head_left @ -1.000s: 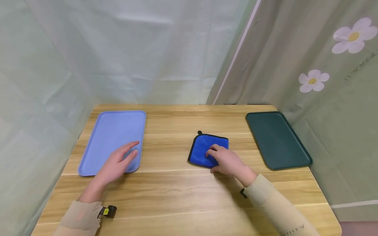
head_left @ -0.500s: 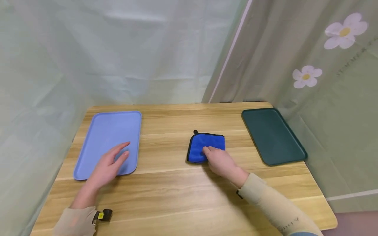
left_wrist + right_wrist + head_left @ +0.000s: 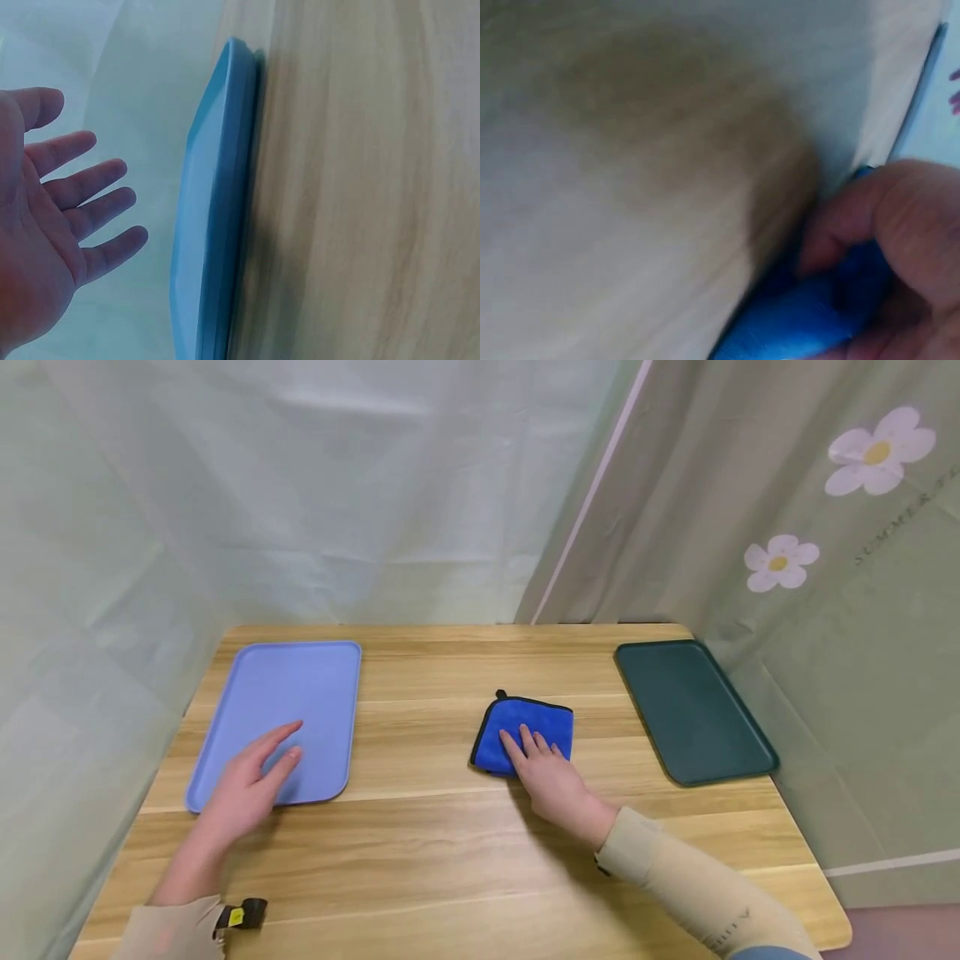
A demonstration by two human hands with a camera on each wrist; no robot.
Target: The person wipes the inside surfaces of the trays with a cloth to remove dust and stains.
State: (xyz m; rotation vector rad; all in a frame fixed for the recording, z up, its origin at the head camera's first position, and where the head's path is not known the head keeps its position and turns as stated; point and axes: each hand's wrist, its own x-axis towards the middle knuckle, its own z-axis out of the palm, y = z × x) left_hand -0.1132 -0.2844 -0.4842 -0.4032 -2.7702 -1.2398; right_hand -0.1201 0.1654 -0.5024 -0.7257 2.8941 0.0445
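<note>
Head view: my right hand (image 3: pixel 557 793) is on the blue cloth (image 3: pixel 536 717), fingers (image 3: pixel 513 749) laid fairly straight across its near part. Cloth's on the tabletop (image 3: pixel 427 852), b/w the light blue tray (image 3: pixel 307 681) on the left & the dark green tray (image 3: pixel 693 714) on the right; small black loop (image 3: pixel 501 694) pokes out on its far side. My left hand (image 3: pixel 243 785) is over the near end of the light blue tray, relaxed, holding nothing. Risk, I'd guess: pressing w/ straight fingers while moving sideways could make the cloth skid or bunch up.

Left wrist view: palm showing, fingers spread, nothing in them. Light blue tray's beside the hand, looks apart from it. Lowering that hand w/o looking could bump the rim & shift the tray.

Right wrist view: v. blurry. My thumb (image 3: pixel 840 221) is bent down to the cloth; other fingers mostly hidden or cut off. Can't tell if it's a proper pinch or just contact. If the hold's shallow, cloth could slip out; if it's only on one layer, the rest could flop loose.
</note>
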